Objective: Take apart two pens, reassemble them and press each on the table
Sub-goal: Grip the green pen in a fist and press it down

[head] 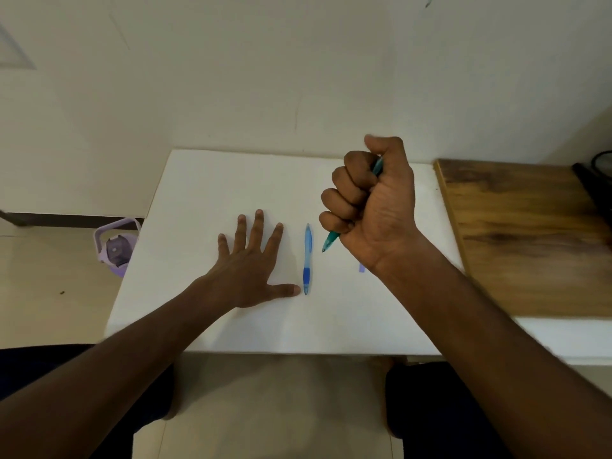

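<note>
Head view: right hand [372, 207] fist hides most of teal pen [330, 241]; left hand [253, 260] flat, empty

Lilac bottle [116, 248] on floor, left of white table [212, 180]. Wooden board [523, 233] butts table's right edge. Black cable [596, 183] far right.

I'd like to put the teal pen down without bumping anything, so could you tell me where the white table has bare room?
The white table is bare along its far edge, behind the left hand and blue pen, and along the near edge in front of both. The middle is crowded: the flat left hand, blue pen, then the right hand fisted around the teal pen.
</note>
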The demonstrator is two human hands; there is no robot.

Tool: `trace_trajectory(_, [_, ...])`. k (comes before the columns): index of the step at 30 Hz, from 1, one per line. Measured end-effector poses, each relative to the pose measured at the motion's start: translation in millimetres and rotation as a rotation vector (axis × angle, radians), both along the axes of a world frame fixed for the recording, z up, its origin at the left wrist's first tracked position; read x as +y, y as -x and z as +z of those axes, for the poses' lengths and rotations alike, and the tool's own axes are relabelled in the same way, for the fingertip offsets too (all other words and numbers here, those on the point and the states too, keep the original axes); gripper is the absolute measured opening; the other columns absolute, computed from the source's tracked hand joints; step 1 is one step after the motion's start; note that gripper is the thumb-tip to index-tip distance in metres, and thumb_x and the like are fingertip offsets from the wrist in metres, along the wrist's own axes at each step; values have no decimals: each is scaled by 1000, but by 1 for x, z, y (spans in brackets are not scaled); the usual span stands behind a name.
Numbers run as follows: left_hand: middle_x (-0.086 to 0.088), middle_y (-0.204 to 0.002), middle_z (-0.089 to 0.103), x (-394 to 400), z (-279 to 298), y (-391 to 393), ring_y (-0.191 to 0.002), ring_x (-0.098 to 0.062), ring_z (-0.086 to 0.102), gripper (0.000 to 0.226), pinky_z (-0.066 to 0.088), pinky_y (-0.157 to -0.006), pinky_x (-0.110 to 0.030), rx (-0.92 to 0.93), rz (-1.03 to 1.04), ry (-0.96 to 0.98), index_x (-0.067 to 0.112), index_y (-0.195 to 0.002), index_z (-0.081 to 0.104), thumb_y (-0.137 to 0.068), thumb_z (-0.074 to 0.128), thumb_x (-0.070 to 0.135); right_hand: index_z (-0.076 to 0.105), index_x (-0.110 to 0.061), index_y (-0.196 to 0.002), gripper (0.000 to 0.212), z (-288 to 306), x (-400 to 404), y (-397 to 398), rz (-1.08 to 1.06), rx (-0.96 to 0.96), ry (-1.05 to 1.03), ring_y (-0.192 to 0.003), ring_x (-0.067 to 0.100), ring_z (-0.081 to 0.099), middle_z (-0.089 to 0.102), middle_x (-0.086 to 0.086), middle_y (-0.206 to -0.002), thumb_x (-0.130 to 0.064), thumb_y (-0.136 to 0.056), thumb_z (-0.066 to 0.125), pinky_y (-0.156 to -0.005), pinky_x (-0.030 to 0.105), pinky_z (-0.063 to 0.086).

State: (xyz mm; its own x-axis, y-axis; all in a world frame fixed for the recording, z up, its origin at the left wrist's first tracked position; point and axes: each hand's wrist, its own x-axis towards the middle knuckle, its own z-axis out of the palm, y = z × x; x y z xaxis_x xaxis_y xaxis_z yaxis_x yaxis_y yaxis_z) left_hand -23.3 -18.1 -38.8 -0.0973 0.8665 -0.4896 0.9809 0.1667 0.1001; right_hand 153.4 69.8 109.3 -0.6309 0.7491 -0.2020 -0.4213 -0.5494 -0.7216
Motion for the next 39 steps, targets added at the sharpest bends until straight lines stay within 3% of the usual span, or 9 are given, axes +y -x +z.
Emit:
trace_trajectory(3, [-10, -163, -49, -1, -4, 2, -154, -45, -34, 137, 0, -124, -70, -1, 1, -10, 28, -160, -33, -73, 48, 96, 19, -23, -56, 55, -3, -1, 0, 10, -10, -3, -41, 9, 16, 18, -5, -47, -43, -105, 32, -45, 19, 19])
trace_trajectory(7, [-10, -163, -49, 0, -9, 4, -155, -46, -33, 138, 1, -123, -71, -1, -4, -25, 28, -159, -34, -71, 46, 99, 18, -22, -55, 66, -6, -4, -1, 31, -43, 8, -44, 11, 12, 13, -3, -50, -64, -103, 33, -47, 24, 13])
trace_trajectory(11, [-10, -163, -49, 2, -9, 3, -155, -47, -33, 139, 1, -123, -71, 9, -4, -15, 28, -159, -34, -70, 46, 99, 26, -24, -48, 61, -7, -6, -3, 6, -63, -41, -40, 8, 16, 20, -7, -45, -41, -107, 26, -45, 18, 20])
trace_trajectory(16, [-10, -163, -48, 2, -6, 1, -155, -46, -33, 139, 1, -124, -70, 12, 1, -3, 28, -160, -34, -72, 49, 97, 17, -21, -55, 67, -6, -10, -4, 11, -82, -29, -46, 13, 10, 13, -2, -51, -63, -106, 29, -49, 26, 11])
trace_trajectory(20, [-11, -163, -48, 1, -2, -1, -155, -46, -33, 138, 1, -124, -70, 11, 1, 3, 26, -161, -32, -73, 49, 96, 27, -24, -47, 64, -5, -9, -3, 15, -57, -48, -39, 8, 16, 21, -6, -44, -42, -108, 26, -44, 18, 19])
trace_trajectory(24, [-11, -164, -47, 1, 0, -2, -155, -46, -32, 138, 2, -124, -70, 17, 3, 1, 26, -161, -31, -73, 49, 96, 18, -21, -55, 63, -5, -10, -1, 19, -41, -14, -46, 13, 10, 13, -2, -51, -57, -106, 30, -49, 26, 10])
trace_trajectory(28, [-11, -164, -47, 0, 0, -1, -156, -46, -32, 137, 2, -125, -69, 19, 2, -4, 27, -161, -31, -74, 49, 96, 19, -20, -57, 55, -8, -9, -1, -20, -30, 9, -46, 12, 11, 14, -2, -52, -43, -106, 29, -48, 23, 14])
trace_trajectory(35, [-10, -164, -47, 1, -4, 2, -156, -46, -31, 138, 3, -124, -70, 16, -5, -24, 27, -161, -32, -72, 48, 97, 18, -22, -57, 53, -10, -4, -4, -48, -30, 64, -46, 13, 10, 13, -3, -52, -43, -104, 33, -48, 22, 13])
trace_trajectory(39, [-9, -164, -47, 1, -9, 3, -156, -47, -31, 139, 2, -123, -71, 17, -3, -34, 28, -160, -32, -70, 46, 99, 18, -22, -58, 63, -10, -5, -4, -30, -8, 53, -46, 12, 11, 13, -3, -52, -60, -105, 32, -48, 24, 13])
